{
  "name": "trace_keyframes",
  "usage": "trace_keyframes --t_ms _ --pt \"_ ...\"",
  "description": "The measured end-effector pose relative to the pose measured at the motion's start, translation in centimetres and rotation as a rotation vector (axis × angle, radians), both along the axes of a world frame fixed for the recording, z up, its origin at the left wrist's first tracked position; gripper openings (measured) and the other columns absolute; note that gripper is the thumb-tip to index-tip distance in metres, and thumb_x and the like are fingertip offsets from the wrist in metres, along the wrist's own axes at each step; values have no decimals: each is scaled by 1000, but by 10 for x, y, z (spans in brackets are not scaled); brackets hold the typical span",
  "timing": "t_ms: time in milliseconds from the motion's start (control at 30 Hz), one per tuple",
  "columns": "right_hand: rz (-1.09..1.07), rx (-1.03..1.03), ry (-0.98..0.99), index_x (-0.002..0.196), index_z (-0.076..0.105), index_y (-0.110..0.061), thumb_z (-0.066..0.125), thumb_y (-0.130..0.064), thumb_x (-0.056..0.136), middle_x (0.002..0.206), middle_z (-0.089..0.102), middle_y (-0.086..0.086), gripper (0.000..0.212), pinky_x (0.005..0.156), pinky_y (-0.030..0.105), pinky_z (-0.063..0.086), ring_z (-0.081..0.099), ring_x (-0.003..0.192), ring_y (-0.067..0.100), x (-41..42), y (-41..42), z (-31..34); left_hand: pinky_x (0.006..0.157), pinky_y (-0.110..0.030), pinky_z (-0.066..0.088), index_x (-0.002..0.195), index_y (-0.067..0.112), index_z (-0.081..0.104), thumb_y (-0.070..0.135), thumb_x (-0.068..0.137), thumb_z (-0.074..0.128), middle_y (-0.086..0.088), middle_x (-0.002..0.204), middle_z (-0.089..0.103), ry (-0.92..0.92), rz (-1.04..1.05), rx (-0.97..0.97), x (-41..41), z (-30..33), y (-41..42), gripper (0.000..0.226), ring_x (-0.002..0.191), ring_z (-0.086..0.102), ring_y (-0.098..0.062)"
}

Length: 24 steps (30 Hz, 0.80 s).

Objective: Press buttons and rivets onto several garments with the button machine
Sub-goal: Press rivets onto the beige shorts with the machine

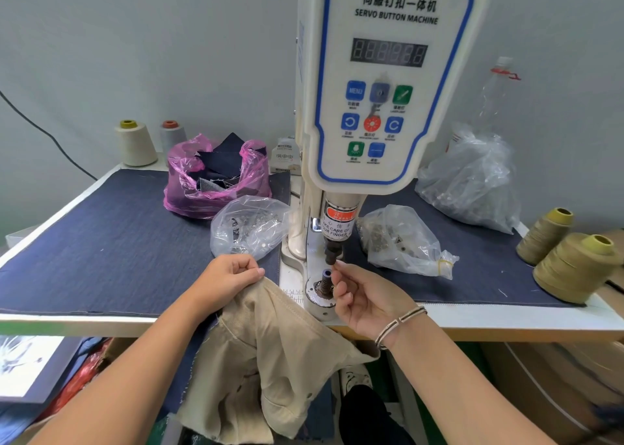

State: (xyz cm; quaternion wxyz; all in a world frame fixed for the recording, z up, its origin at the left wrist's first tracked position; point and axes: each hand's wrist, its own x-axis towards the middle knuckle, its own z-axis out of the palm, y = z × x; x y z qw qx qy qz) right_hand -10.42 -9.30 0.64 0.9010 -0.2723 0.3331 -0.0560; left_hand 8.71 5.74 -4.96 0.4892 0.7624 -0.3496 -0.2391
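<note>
Head view: button machine (388, 83) labelled "SERVO BUTTON MACHINE".

I see the left hand (227, 277) pinching the beige garment (270, 353) at the tabletop (101, 242) edge. The right hand (366, 297) fingers (341, 269) sit beside the button machine (388, 83) lower die (327, 280), beneath the punch (332, 250).

A plain grey wall (135, 39) stood behind the worktable (506, 319). A dark blue denim cloth (118, 242) covered the white tabletop.
</note>
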Motion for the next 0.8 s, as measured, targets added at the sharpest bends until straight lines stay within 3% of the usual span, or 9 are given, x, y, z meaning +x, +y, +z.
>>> trace_keyframes --t_ms 133,300,500,600,700,800 --pt "-21 58 -7 74 67 2 67 -9 68 57 66 9 12 33 16 42 57 37 12 -1 4 4 65 -27 38 62 14 57 16 90 65 0 58 51 -8 5 1 0 -1 -1 29 57 45 -10" --pt "-67 111 3 68 65 5 67 -7 72 56 65 10 12 33 17 44 58 37 12 -2 6 10 64 -25 38 61 15 56 16 89 65 1 57 51 -6 4 0 0 -2 0 29 55 45 -9" --pt "-148 173 -29 75 64 1 67 -8 64 48 59 4 14 31 15 41 54 33 11 -1 17 11 63 -26 39 62 14 57 16 90 65 3 56 53 -38 4 -12 -1 -1 0 29 55 46 -9" --pt "-207 188 -35 79 63 -3 65 -10 77 46 57 1 8 31 12 37 49 31 8 -3 35 7 64 -30 39 69 7 59 19 91 64 -4 60 54 -97 3 -7 -2 -3 3 26 59 47 -14" --pt "-122 104 -26 81 61 -5 62 -8 86 49 54 2 6 33 13 36 47 34 9 -3 61 5 63 -30 38 69 8 59 19 91 65 -7 60 53 -142 -4 -14 -4 -3 3 25 59 45 -15" --pt "27 -140 -37 95 63 -3 54 -4 92 51 54 5 10 37 15 38 47 38 9 17 80 4 60 -31 37 68 12 60 21 89 66 -5 57 53 -224 12 -10 -5 -2 4 24 55 42 -14"
